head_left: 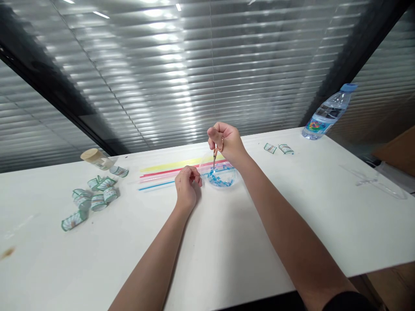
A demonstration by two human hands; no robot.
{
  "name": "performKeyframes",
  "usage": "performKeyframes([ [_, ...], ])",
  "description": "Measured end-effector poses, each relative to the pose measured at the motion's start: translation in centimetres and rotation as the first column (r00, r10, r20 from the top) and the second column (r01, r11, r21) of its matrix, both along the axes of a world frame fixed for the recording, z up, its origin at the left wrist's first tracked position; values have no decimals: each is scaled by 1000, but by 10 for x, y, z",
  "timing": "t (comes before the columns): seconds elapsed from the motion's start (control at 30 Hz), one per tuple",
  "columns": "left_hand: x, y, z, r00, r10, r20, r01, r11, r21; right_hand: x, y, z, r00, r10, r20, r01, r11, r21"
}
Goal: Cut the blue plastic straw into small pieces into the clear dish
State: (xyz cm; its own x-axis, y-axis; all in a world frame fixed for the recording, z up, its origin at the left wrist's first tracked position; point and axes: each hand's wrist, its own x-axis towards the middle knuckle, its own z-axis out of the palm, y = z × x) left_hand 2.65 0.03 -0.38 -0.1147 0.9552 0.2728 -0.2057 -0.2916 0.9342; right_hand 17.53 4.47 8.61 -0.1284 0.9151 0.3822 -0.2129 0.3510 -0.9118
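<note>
My right hand has its fingers through the handles of small scissors with copper-coloured grips. Their blades point down into a clear round bowl, where many small blue cut pieces lie. At the bowl's left rim, my left hand rests on the table with its fingers curled together; what they pinch, if anything, is too small to make out. Behind and under this hand lie long thin straws: yellow straws, red straws and a blue straw.
Several printed paper pieces are grouped on the left beside a tipped, tan-lidded container. Two flat printed pieces lie at the back right. A water bottle and clear plastic pieces are farther right. Blinds stand behind the white table.
</note>
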Motion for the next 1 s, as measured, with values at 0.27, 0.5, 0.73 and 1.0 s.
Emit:
performKeyframes([
  [0.27, 2, -1, 2, 1000, 10, -7, -10, 1000, -17, 0, 0, 0, 1000, -1, 1, 1, 1000, -1],
  [0.5, 3, -1, 2, 1000, 10, -14, -11, 999, -33, 0, 0, 0, 1000, -10, -2, 10, 1000, -3],
  [0.73, 2, 0, 1, 1000, 10, -28, -11, 1000, -27, 0, -1, 1, 999, -22, -23, 22, 1000, 10],
  [1.0, 3, 0, 4, 999, 25, -46, -26, 999, -29, 1, -1, 2, 999, -29, -34, 30, 1000, 1],
])
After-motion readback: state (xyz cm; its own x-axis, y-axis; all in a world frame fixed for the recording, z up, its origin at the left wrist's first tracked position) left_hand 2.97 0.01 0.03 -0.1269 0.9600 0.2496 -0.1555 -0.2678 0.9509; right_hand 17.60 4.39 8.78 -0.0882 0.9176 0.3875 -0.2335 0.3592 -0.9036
